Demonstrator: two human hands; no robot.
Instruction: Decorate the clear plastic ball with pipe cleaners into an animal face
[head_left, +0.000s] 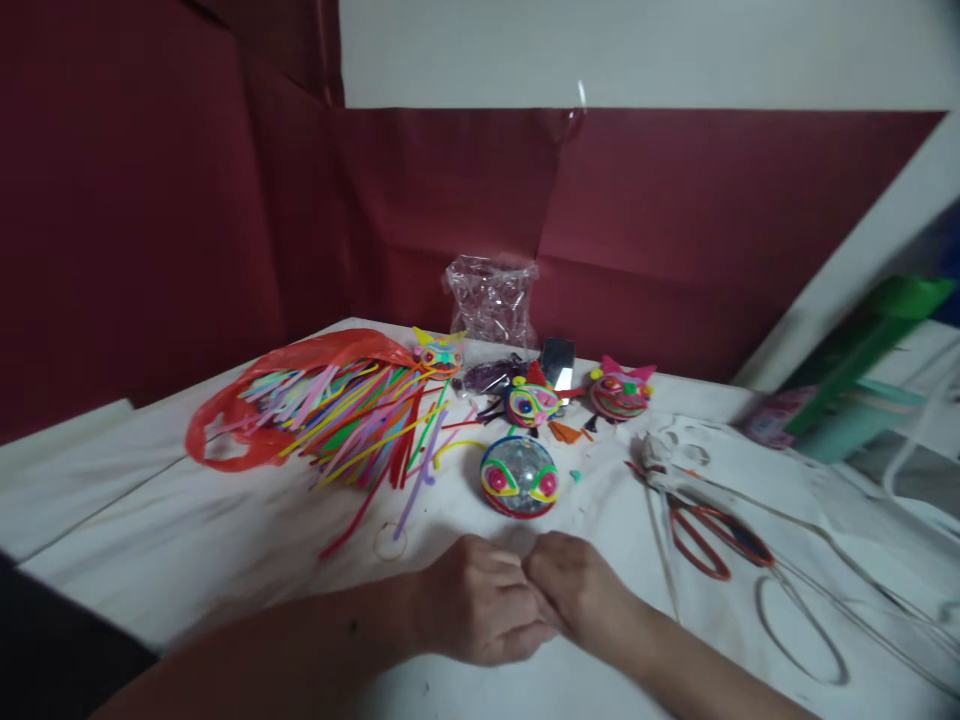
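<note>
My left hand and my right hand meet over the white table, low in the middle of the view. The fingers of both are curled and closed, touching each other; anything between them is hidden. Just beyond them sits a round grey ball with two pink eyes rimmed in yellow and green. Behind it lie a colourful decorated head with a red horn and a pink-horned one. A third, yellow-horned head rests further left.
Many coloured fuzzy sticks spill from a red plastic bag on the left. Red-handled scissors and a white glue gun with cords lie right. A clear plastic wrapper stands at the back.
</note>
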